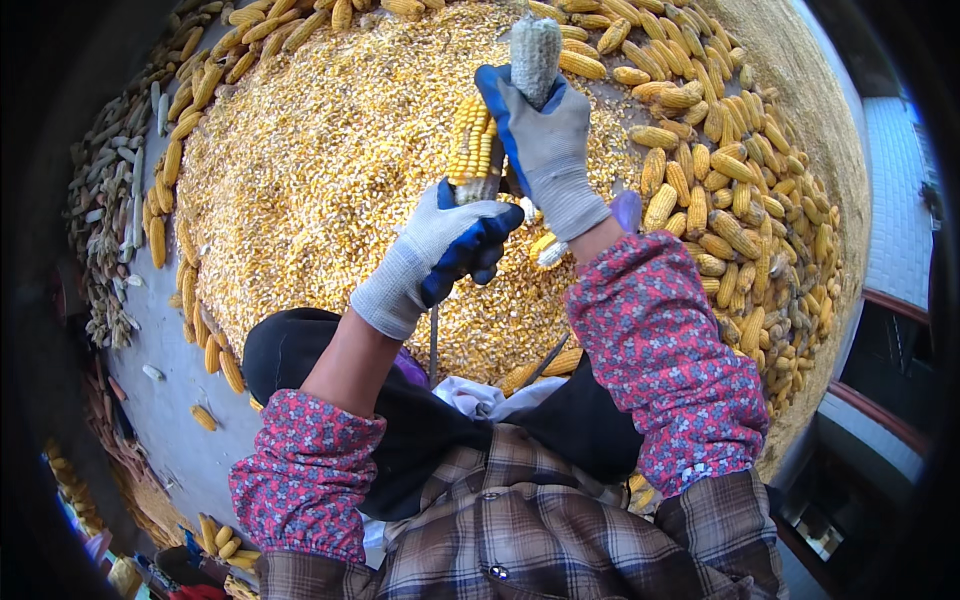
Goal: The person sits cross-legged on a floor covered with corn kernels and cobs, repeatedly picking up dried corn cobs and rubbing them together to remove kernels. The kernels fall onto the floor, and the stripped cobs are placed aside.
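My left hand [457, 247], in a grey knit glove with a blue coated palm, grips the lower end of a partly shelled corn ear [472, 142]. Yellow kernels cover its upper part, while its lower end is bare. My right hand [544, 127], gloved the same way, is closed around a bare, pale corncob [535, 56] that points away from me. The ear and my right hand are side by side, close together; whether they touch is hard to tell. Loose corn kernels [300, 187] lie in a wide heap beneath both hands.
Unshelled ears [739, 172] are piled to the right, and more line the heap's left and far edges. Bare cobs and husks [112, 165] lie at far left on the grey floor [161, 322]. Between my knees is a white cloth [472, 396], with a dark rod [433, 337] beside it.
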Available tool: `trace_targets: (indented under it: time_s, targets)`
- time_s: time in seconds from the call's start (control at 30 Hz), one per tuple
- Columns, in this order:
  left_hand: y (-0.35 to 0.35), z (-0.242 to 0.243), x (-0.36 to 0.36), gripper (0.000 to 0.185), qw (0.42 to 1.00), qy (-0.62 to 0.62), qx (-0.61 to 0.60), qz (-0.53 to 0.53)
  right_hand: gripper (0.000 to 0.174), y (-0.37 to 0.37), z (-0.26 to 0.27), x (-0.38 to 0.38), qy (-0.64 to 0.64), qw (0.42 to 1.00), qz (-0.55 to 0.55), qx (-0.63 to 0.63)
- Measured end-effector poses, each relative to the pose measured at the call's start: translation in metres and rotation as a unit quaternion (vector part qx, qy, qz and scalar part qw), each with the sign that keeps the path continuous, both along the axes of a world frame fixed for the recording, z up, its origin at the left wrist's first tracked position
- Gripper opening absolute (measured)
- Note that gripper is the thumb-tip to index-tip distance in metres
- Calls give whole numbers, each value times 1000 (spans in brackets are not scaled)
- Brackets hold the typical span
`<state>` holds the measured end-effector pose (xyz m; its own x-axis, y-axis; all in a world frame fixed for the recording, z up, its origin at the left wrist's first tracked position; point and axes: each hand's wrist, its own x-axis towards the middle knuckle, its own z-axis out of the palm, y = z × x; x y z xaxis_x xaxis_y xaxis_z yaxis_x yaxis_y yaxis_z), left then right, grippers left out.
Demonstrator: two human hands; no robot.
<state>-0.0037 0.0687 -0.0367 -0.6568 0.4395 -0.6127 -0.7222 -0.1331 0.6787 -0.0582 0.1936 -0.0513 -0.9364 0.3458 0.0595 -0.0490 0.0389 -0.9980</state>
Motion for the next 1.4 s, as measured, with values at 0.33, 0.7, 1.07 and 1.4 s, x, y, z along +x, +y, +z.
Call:
trace_targets:
  time_s: [0.33,0.7,1.07,1.4]
  targets:
    - [8,8,-1,19,998,35,-45,-21,34,10,-10,-6,-97,995,-34,3]
    - [21,-14,0,43,975,135,-175,-17,29,2,-10,4,-96,995,27,4]
    - [27,-37,5,65,846,361,-387,-63,36,-1,17,9,-137,986,52,-85]
    - [15,-27,-10,79,818,357,-440,-100,39,8,21,3,-187,969,24,-157]
